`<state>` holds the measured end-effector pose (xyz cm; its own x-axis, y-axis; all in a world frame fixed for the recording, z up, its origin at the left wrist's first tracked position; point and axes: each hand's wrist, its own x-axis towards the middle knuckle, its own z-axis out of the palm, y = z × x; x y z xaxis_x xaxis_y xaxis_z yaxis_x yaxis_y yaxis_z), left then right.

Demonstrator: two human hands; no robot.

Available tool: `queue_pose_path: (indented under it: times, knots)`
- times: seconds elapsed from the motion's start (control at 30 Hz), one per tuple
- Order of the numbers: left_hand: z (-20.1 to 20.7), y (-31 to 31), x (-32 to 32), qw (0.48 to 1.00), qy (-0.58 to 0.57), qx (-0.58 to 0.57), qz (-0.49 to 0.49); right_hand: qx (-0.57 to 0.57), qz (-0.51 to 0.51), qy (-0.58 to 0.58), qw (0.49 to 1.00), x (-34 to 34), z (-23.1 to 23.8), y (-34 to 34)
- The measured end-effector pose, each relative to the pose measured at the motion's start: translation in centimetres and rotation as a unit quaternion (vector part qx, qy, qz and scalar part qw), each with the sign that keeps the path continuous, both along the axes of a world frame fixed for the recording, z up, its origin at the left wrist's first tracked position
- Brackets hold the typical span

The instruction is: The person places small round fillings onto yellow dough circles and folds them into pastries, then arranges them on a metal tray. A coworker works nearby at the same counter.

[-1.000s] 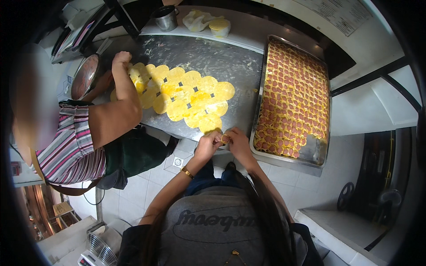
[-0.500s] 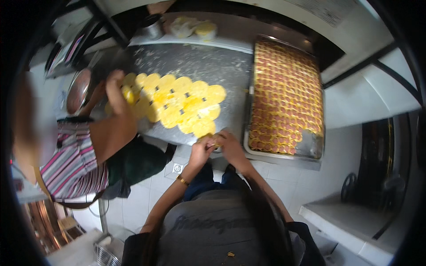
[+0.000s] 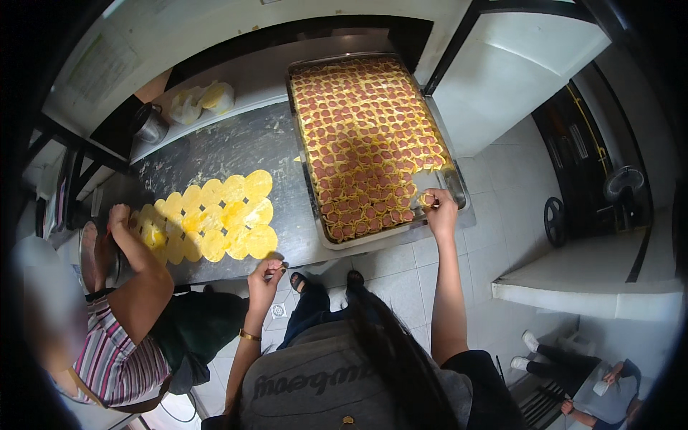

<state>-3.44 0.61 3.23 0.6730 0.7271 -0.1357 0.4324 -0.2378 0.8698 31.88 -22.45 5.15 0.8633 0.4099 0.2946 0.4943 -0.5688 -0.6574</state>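
Observation:
My right hand (image 3: 442,212) pinches a small open-topped dumpling (image 3: 428,199) with a yellow wrapper and pink filling. It is at the gap in the near right part of a large metal tray (image 3: 459,188), beside rows of similar dumplings (image 3: 365,143). My left hand (image 3: 266,276) is closed at the front edge of the steel table, close to the nearest wrapper; what its fingers hold, if anything, I cannot make out. Round yellow dough wrappers (image 3: 235,215) lie in overlapping rows on the table, some with wet yellow smears.
At the left a co-worker in a striped top reaches a hand (image 3: 119,216) over the wrappers, next to a metal bowl (image 3: 92,251) of pink filling. A metal pitcher (image 3: 149,125) and plastic bags (image 3: 203,102) stand on the back ledge. Another person (image 3: 602,383) shows at lower right.
My hands, together at the table's front edge before, have parted. The right one has moved right to the tray with the dumpling. My view has swung to the right.

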Motion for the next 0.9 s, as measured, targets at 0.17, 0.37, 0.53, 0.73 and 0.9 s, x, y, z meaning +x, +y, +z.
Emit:
queue_pose_path:
  times: [0.17, 0.37, 0.53, 0.73, 0.9]
  knots:
    - [-0.3, -1.0, 1.0, 0.999, 0.007, 0.012, -0.041, -0.064, 0.004, -0.013, 0.998, 1.9, -3.6, -0.2]
    - [0.1, -2.4, 1.3, 0.998, 0.015, 0.031, -0.058, -0.031, 0.034, 0.020, 0.999, 1.8, -3.7, 0.6]
    - [0.6, -3.9, 0.6, 0.998, 0.035, 0.014, -0.047, -0.004, 0.018, 0.117, 0.993, 1.8, -3.8, 0.9]
    - [-0.7, -4.7, -0.1, 0.997, 0.050, 0.031, -0.052, -0.017, 0.068, 0.091, 0.993, 2.6, -4.6, 0.7]
    - [-1.7, -5.4, -0.5, 0.997, 0.044, 0.020, -0.056, 0.011, 0.087, 0.128, 0.988, 2.7, -5.1, 0.0]
